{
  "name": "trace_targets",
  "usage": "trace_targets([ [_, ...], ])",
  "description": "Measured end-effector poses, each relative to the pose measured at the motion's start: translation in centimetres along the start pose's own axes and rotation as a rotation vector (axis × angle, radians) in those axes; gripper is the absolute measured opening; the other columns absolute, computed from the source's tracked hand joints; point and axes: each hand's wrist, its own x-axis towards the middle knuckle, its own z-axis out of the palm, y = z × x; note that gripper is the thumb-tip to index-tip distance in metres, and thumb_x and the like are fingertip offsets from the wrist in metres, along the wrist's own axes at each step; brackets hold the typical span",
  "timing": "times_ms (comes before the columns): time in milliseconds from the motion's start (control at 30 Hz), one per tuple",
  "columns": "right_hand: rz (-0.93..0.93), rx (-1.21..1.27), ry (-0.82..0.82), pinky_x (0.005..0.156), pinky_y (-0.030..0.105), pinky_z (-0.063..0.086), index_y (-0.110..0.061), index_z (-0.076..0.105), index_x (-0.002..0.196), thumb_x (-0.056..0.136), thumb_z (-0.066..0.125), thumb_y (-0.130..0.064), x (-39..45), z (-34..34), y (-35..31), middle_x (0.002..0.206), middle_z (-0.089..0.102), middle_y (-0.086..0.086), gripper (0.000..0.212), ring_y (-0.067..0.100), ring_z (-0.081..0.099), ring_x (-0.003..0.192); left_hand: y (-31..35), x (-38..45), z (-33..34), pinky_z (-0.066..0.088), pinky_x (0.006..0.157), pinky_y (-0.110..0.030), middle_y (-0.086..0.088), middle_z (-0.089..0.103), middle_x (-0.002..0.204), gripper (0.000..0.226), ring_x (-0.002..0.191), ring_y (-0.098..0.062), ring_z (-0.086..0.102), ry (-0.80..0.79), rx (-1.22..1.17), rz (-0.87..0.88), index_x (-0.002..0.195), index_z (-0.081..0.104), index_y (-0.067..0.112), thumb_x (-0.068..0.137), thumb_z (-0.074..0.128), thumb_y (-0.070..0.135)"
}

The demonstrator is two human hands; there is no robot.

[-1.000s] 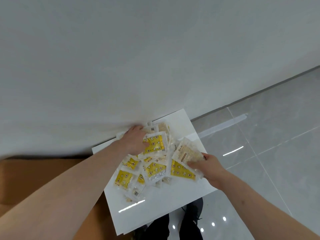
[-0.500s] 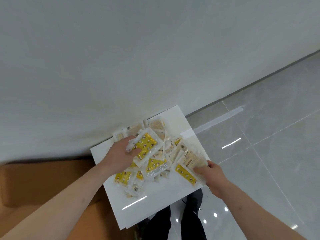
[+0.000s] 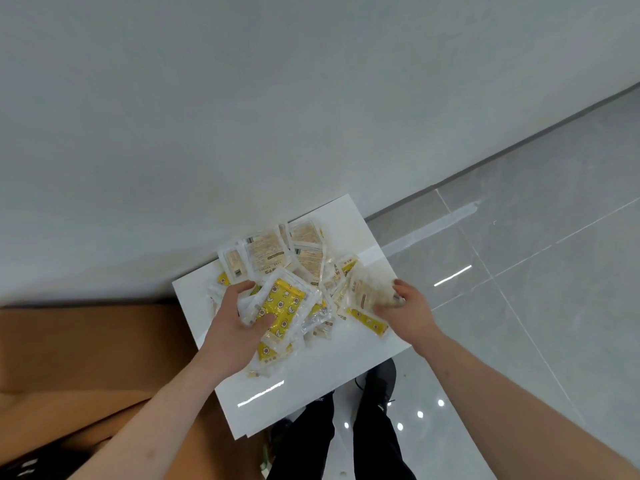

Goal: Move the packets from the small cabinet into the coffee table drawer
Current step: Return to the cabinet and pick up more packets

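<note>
Left grip: our left hand (image 3: 231, 325) curls round a yellow packet (image 3: 281, 308), thumb pressed on its near edge; more packets bunch beneath it
Right grip: our right hand (image 3: 407, 311) pinches a pale packet (image 3: 367, 293) by its right side
Packets: the heap of packets (image 3: 304, 261) lies on the white cabinet top (image 3: 311, 375), against the wall (image 3: 242, 116)
Surroundings: brown surface (image 3: 86, 348) left; grey tiled floor (image 3: 536, 271) right

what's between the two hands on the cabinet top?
Head view: loose packets in a heap on the white cabinet top fill the gap between left hand and right hand; each hand grips packets.
</note>
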Motion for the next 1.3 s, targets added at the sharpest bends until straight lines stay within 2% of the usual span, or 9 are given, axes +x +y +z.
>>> trace_targets([
  [200, 0.055, -0.067, 0.022, 0.070, 0.034, 0.057, -0.013, 0.067, 0.103, 0.082, 0.073, -0.003, 1.8, 0.8, -0.1, 0.088, 0.069, 0.001, 0.024, 0.020, 0.067, 0.081, 0.7, 0.4, -0.4, 0.063, 0.077, -0.038, 0.016, 0.060, 0.116, 0.057, 0.085, -0.005, 0.072, -0.004, -0.006, 0.023, 0.133, 0.042, 0.041, 0.090, 0.074, 0.021],
  [367, 0.099, -0.044, 0.048, 0.067, 0.037, 0.058, -0.012, 0.063, 0.106, 0.082, 0.073, -0.005, -0.6, 0.1, 1.0, 0.094, 0.069, 0.006, 0.027, 0.023, 0.068, 0.080, 1.0, -0.4, -1.0, 0.062, 0.078, -0.042, 0.008, 0.061, 0.121, 0.057, 0.088, -0.013, 0.072, -0.004, 0.015, 0.023, 0.131, 0.041, 0.046, 0.090, 0.074, 0.025],
  [500, 0.109, -0.010, 0.069, 0.058, 0.024, 0.050, -0.019, 0.061, 0.109, 0.084, 0.074, -0.005, -1.6, -0.6, 1.2, 0.096, 0.069, -0.001, 0.031, 0.012, 0.065, 0.080, 1.3, -1.4, -1.4, 0.062, 0.076, -0.045, 0.008, 0.065, 0.118, 0.055, 0.081, -0.015, 0.074, -0.011, 0.043, 0.022, 0.128, 0.042, 0.048, 0.089, 0.075, 0.027],
  [667, 0.099, -0.076, 0.044, 0.064, 0.032, 0.054, -0.011, 0.065, 0.098, 0.081, 0.077, -0.008, -0.1, 0.3, 1.1, 0.090, 0.070, 0.007, 0.021, 0.021, 0.067, 0.078, 0.5, -1.1, -1.3, 0.062, 0.078, -0.043, 0.008, 0.066, 0.118, 0.055, 0.085, -0.013, 0.074, -0.031, 0.056, 0.031, 0.128, 0.042, 0.048, 0.090, 0.075, 0.026],
  [867, 0.049, -0.121, 0.113, 0.042, 0.019, 0.043, -0.013, 0.060, 0.098, 0.074, 0.078, -0.005, 0.7, 1.9, 1.8, 0.098, 0.063, 0.010, 0.031, 0.020, 0.062, 0.069, 0.8, -1.1, -0.4, 0.063, 0.073, -0.040, 0.011, 0.063, 0.118, 0.055, 0.085, -0.015, 0.072, -0.042, 0.093, 0.031, 0.131, 0.041, 0.045, 0.090, 0.074, 0.027],
  [967, 0.020, -0.151, 0.091, 0.050, 0.023, 0.049, -0.015, 0.056, 0.102, 0.075, 0.079, -0.005, 1.0, 2.1, 1.9, 0.097, 0.063, 0.006, 0.037, 0.024, 0.066, 0.081, 1.0, -1.2, 0.0, 0.059, 0.063, -0.043, 0.011, 0.063, 0.111, 0.053, 0.076, -0.027, 0.071, -0.047, 0.097, 0.014, 0.128, 0.042, 0.047, 0.090, 0.074, 0.026],
  [1100, 0.089, -0.180, 0.027, 0.057, 0.017, 0.044, -0.018, 0.043, 0.132, 0.079, 0.081, -0.010, 1.0, 2.1, 1.7, 0.114, 0.060, 0.003, 0.066, 0.021, 0.058, 0.096, 1.2, -1.2, 0.1, 0.060, 0.071, -0.056, 0.016, 0.061, 0.113, 0.053, 0.087, -0.034, 0.072, -0.048, 0.110, 0.002, 0.127, 0.042, 0.048, 0.090, 0.074, 0.027],
  [1200, 0.161, -0.198, -0.008, 0.088, 0.028, 0.051, -0.010, 0.048, 0.143, 0.080, 0.083, -0.015, 0.6, 2.0, 1.7, 0.132, 0.061, 0.006, 0.072, 0.027, 0.060, 0.118, 1.1, -1.5, -0.1, 0.060, 0.072, -0.056, 0.013, 0.061, 0.118, 0.054, 0.087, -0.031, 0.072, -0.049, 0.126, -0.004, 0.128, 0.041, 0.049, 0.091, 0.073, 0.028],
  [1300, 0.221, -0.137, -0.041, 0.091, 0.037, 0.056, -0.012, 0.067, 0.123, 0.077, 0.085, -0.018, 0.0, 1.5, 2.7, 0.120, 0.070, 0.007, 0.050, 0.025, 0.066, 0.105, 1.0, -2.0, -0.5, 0.060, 0.074, -0.056, 0.010, 0.058, 0.127, 0.054, 0.090, -0.033, 0.072, -0.045, 0.114, 0.007, 0.127, 0.042, 0.051, 0.090, 0.074, 0.027],
])
